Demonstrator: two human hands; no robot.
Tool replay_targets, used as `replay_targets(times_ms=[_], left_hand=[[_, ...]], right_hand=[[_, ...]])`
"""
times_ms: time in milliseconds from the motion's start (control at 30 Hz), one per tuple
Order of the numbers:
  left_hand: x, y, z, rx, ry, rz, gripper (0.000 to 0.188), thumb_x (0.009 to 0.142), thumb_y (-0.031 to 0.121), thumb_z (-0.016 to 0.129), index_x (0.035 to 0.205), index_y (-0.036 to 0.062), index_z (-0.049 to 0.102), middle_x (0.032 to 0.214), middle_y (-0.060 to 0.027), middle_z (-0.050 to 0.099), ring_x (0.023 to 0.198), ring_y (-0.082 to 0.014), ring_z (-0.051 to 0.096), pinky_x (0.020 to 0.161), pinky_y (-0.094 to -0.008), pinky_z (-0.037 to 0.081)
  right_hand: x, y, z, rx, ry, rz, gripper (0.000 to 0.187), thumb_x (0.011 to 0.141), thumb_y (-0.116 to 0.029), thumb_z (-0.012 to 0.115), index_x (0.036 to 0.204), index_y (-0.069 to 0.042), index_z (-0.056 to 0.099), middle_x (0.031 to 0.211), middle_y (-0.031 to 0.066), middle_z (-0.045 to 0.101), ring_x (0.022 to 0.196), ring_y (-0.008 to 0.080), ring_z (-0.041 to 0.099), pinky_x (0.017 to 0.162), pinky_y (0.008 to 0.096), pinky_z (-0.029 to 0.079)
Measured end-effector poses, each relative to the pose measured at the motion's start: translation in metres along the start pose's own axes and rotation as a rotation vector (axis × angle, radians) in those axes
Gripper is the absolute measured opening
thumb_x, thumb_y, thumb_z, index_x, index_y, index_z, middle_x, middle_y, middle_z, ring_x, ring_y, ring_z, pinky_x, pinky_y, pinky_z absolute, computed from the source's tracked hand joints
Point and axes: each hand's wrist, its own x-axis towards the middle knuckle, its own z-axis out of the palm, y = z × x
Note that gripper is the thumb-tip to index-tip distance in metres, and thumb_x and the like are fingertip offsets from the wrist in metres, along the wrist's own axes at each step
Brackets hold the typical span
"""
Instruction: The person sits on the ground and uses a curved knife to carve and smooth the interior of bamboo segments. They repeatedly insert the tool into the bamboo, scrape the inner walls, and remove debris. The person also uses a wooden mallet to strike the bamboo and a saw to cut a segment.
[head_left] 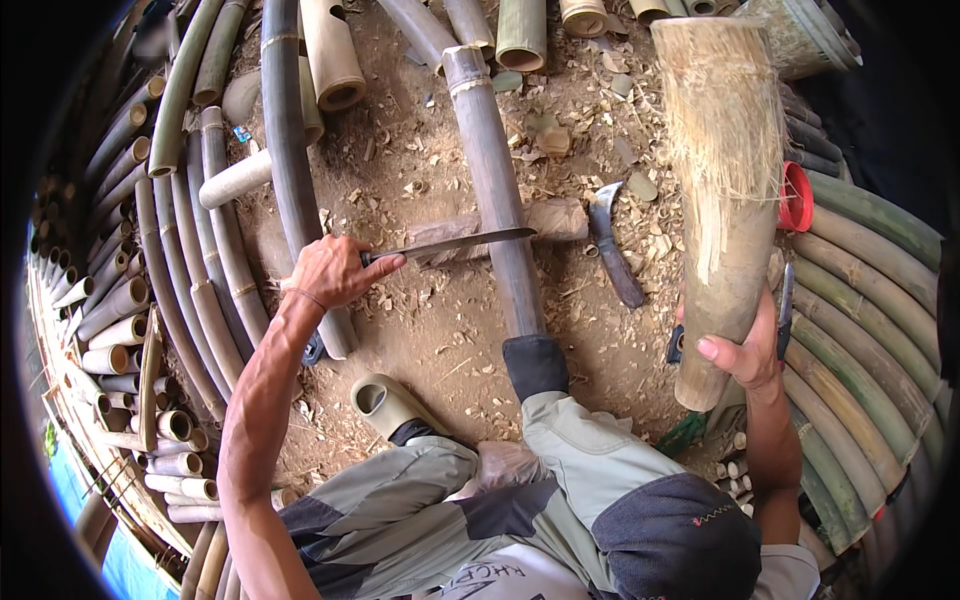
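Left hand (pixel 330 270) clenches a knife (pixel 450 243) pointing right; right hand (pixel 745 350) grasps an upright bamboo (pixel 725 190), well right of the blade.

I see my left hand (pixel 330 270) closed on a long knife (pixel 450 243), its blade lying across a dark bamboo pole (pixel 495 190) on the chip-strewn dirt. My right hand (pixel 745 350) grips a frayed, pale bamboo section (pixel 725 180) upright. A curved billhook (pixel 612 250) lies between them, and bamboo poles (pixel 180 250) pile up at left.
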Motion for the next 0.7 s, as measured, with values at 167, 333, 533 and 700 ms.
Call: replay_targets(times_ms=[167,333,533,700], left_hand=[[-0.002,-0.002,0.009,-0.024,-0.009,-0.013,0.075,0.083,0.078,0.053,0.098,0.0092,0.078,0.053,-0.01,0.059,0.059,-0.0273,0.066,0.06,-0.0426,0.051],[0.008,0.003,0.014,-0.059,-0.037,-0.01,0.08,0.081,0.081,0.051,0.08,0.0046,0.074,0.06,-0.0176,0.063,0.067,-0.0352,0.068,0.065,-0.0459,0.053],[0.008,-0.009,0.016,-0.027,-0.09,-0.066,0.083,0.08,0.083,0.051,0.071,0.0021,0.071,0.062,-0.0181,0.064,0.065,-0.0342,0.067,0.064,-0.0462,0.052],[0.021,0.0,0.005,0.023,-0.146,-0.031,0.086,0.079,0.084,0.05,0.069,0.0003,0.069,0.06,-0.0189,0.063,0.063,-0.0335,0.067,0.063,-0.0461,0.052]], right_hand=[[0.033,0.002,0.048,-0.165,0.029,-0.316,0.102,0.066,-0.024,0.081,0.147,0.004,0.027,0.131,0.0222,0.052,0.113,0.0343,0.06,0.099,0.0447,0.049],[0.068,0.051,0.074,-0.598,-0.246,-0.008,0.11,0.067,-0.024,0.085,0.155,-0.012,0.021,0.136,0.0297,0.049,0.118,0.0421,0.058,0.101,0.049,0.052],[0.094,-0.067,0.058,-0.137,0.343,-0.533,0.073,0.079,-0.025,0.073,0.136,0.004,0.038,0.12,0.0205,0.055,0.104,0.0306,0.063,0.092,0.0462,0.054],[0.064,0.044,0.083,-0.695,-0.257,-0.088,0.101,0.069,-0.025,0.082,0.151,-0.003,0.027,0.139,0.0286,0.047,0.12,0.0387,0.058,0.099,0.0479,0.051]])
